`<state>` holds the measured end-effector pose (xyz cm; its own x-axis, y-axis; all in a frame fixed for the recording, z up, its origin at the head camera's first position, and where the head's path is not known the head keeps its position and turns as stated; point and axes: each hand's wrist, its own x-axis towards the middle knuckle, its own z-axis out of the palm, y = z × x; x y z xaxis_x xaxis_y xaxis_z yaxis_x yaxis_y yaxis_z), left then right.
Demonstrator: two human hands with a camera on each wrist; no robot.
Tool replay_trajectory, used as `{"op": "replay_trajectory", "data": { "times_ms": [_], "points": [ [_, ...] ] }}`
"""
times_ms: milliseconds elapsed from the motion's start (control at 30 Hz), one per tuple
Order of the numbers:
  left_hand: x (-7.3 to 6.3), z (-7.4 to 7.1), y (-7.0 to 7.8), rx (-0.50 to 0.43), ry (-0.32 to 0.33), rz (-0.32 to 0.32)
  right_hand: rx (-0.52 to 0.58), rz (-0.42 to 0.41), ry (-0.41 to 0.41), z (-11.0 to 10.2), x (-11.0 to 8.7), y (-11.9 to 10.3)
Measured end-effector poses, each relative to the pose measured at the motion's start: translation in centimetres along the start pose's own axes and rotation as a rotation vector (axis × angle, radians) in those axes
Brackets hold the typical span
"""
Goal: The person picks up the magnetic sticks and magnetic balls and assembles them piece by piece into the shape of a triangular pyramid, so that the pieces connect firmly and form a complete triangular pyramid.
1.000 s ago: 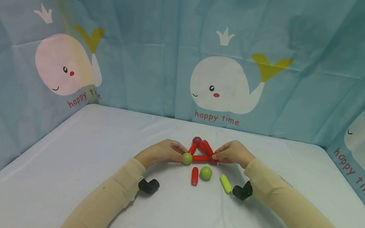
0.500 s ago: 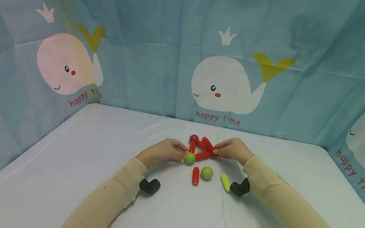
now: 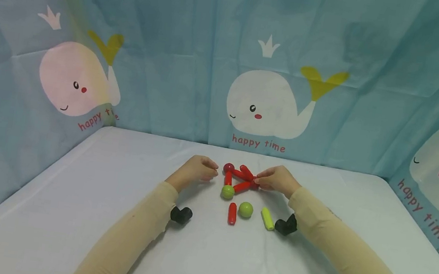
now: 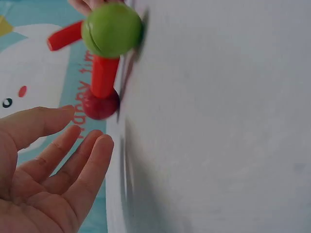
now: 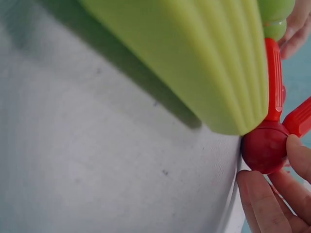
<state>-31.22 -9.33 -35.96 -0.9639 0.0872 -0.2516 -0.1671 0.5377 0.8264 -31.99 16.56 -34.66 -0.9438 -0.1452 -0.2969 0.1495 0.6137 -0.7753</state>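
A triangle of red rods (image 3: pixel 241 186) and balls lies on the white table. Its corners are a green ball (image 3: pixel 227 192) at the front, a dark red ball (image 3: pixel 228 169) at the back and another dark red ball (image 5: pixel 264 148) at the right. My right hand (image 3: pixel 279 181) holds that right ball between thumb and fingers. One more red rod (image 3: pixel 246 172) angles up from the same ball. To the left of the triangle, my left hand (image 3: pixel 197 170) is apart from it; the left wrist view shows its fingers (image 4: pixel 92 170) spread, holding nothing.
In front of the triangle lie a loose red rod (image 3: pixel 232 213), a loose green ball (image 3: pixel 245 210) and a yellow-green rod (image 3: pixel 267 219). Black devices sit at both wrists. Behind the table (image 3: pixel 151 146) hangs a blue curtain (image 3: pixel 167 93) with whale prints.
My left hand has let go of the green corner ball and moved back beside the far red ball. The triangle has turned slightly, while my right hand keeps its hold.
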Motion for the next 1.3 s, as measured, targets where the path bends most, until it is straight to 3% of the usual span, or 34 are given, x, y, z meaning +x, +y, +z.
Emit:
{"op": "replay_trajectory", "data": {
  "times_ms": [100,333,600,867,1300],
  "points": [
    [0.9,0.3,0.2,0.034,0.007,0.020,0.022,0.005,0.000,-0.1,-0.3,0.4],
    [2.0,1.0,0.9,0.073,-0.026,0.146,-0.035,-0.022,0.004,-0.5,-1.8,1.5],
    [2.6,1.3,1.0,0.112,-0.074,0.153,-0.031,-0.024,-0.069,-0.9,-4.3,2.4],
    [3.1,1.4,1.2,0.079,-0.045,0.141,-0.044,-0.017,-0.094,-1.1,-5.6,2.7],
    [1.8,1.8,1.3,0.102,0.069,0.137,-0.029,-0.036,-0.150,-1.5,-7.0,3.6]
  ]
}}
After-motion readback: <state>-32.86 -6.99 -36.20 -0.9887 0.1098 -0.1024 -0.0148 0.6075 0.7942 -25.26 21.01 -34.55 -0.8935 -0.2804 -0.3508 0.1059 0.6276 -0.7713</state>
